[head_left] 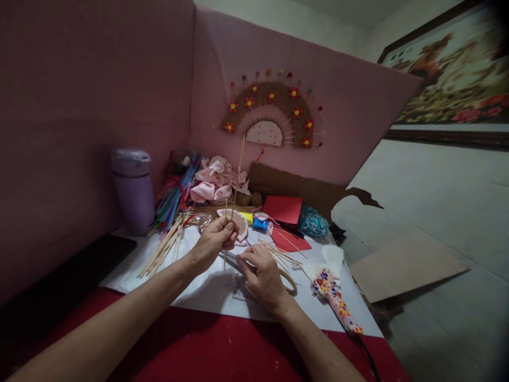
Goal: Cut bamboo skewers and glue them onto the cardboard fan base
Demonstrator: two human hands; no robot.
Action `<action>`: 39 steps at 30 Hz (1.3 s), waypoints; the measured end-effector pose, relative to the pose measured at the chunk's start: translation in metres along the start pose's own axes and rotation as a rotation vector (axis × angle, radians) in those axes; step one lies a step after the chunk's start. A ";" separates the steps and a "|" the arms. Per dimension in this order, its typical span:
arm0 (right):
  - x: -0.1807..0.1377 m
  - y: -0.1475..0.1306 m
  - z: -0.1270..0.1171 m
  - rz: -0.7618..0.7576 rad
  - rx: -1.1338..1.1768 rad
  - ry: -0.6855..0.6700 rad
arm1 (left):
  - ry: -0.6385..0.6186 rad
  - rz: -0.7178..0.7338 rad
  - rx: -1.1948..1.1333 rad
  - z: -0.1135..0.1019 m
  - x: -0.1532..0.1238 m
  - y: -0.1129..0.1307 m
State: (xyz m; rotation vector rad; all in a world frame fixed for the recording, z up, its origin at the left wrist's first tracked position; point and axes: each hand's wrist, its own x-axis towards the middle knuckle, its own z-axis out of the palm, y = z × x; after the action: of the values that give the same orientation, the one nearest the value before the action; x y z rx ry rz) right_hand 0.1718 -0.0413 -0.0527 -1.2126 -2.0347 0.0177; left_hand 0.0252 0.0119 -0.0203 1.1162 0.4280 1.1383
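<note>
My left hand (214, 241) is closed around thin wooden sticks (238, 170) that stand upright, and it also pinches a small pink half-round paper piece (237, 220). My right hand (262, 276) rests on the white sheet (207, 294) just to the right, fingers curled with the thumb and forefinger pinched near the lower end of a stick; what it holds is hidden. More loose sticks (284, 254) lie fanned beside its knuckles.
A bundle of sticks (163, 246) lies left, by a purple flask (133, 188) and coloured straws (175, 199). Behind are pink fabric (214, 183), red paper (283, 208), blue yarn (313, 221). A patterned glue gun (336, 300) lies right. A finished fan decoration (270, 114) hangs on the pink board.
</note>
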 end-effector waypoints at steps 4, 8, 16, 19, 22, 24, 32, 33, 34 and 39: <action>-0.002 0.000 0.006 -0.019 -0.016 -0.055 | -0.010 0.022 0.049 0.002 -0.008 -0.009; -0.003 -0.002 0.012 -0.007 0.084 -0.044 | -0.017 0.076 0.157 0.007 -0.015 -0.015; -0.006 0.002 0.019 0.015 0.050 -0.088 | 0.007 0.116 0.196 0.015 -0.020 -0.010; -0.008 0.004 0.022 0.019 0.027 -0.116 | 0.008 0.076 0.162 0.018 -0.023 -0.011; -0.008 0.006 0.025 0.031 0.008 -0.106 | -0.012 0.071 0.183 0.018 -0.025 -0.013; -0.008 0.007 0.026 0.043 0.024 -0.096 | -0.026 0.087 0.210 0.017 -0.026 -0.015; -0.001 0.000 0.021 0.067 0.111 -0.158 | -0.037 0.159 0.336 0.012 -0.024 -0.021; -0.001 0.000 0.021 0.066 0.084 -0.159 | -0.039 0.179 0.391 0.011 -0.024 -0.020; -0.001 0.000 0.022 0.066 0.052 -0.159 | -0.040 0.207 0.463 0.010 -0.024 -0.019; -0.003 0.000 0.024 0.054 -0.036 -0.153 | 0.035 0.315 0.809 0.007 -0.025 -0.009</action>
State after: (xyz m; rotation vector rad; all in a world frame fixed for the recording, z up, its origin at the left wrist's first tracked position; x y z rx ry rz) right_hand 0.1587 -0.0355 -0.0718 -1.3240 -2.1406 0.1038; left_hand 0.0247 -0.0130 -0.0311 1.9178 0.7997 1.2933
